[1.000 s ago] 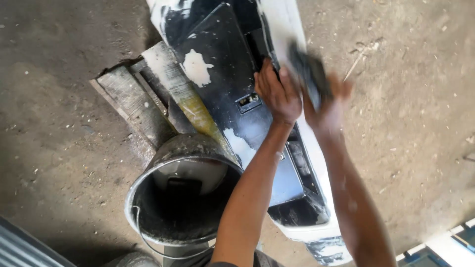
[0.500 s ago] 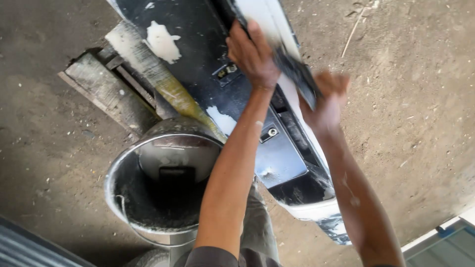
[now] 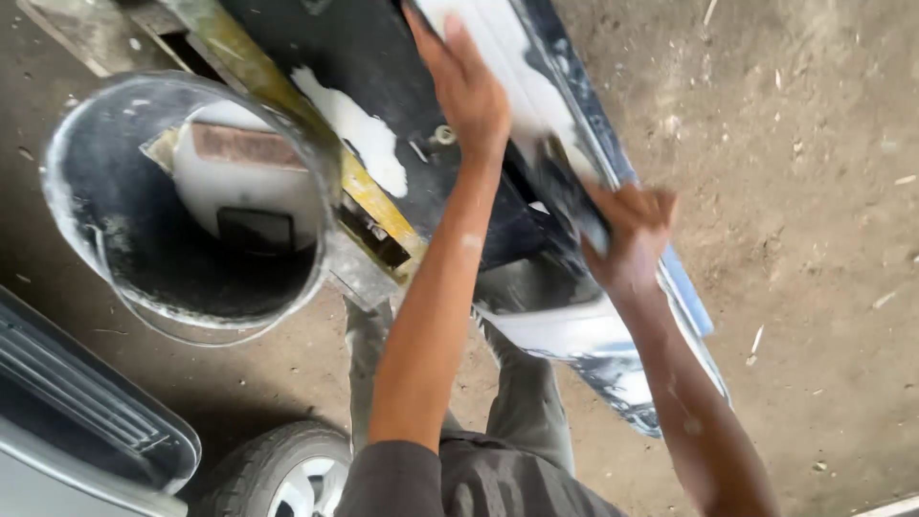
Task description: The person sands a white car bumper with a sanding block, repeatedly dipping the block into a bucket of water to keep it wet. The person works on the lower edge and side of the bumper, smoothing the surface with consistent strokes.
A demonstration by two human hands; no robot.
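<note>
A long car body panel (image 3: 536,81), white on its outer face and black inside, lies across wooden planks above a dirt floor. My left hand (image 3: 467,88) presses flat on the panel, fingers together, steadying it. My right hand (image 3: 627,235) grips a dark sanding block (image 3: 570,196) held against the panel's white edge; it is blurred with motion. White filler patches (image 3: 356,134) show on the black inner side.
A dark bucket (image 3: 67,230) with water, a white slab and a small black piece inside stands at the left. A yellow-stained plank (image 3: 239,53) runs beside it. A car's wheel (image 3: 287,474) and grey bodywork (image 3: 67,431) sit at bottom left.
The view has shifted closer and to the right. My right hand with the sanding block has slid down along the panel's edge. My left hand stays pressed on the panel.
</note>
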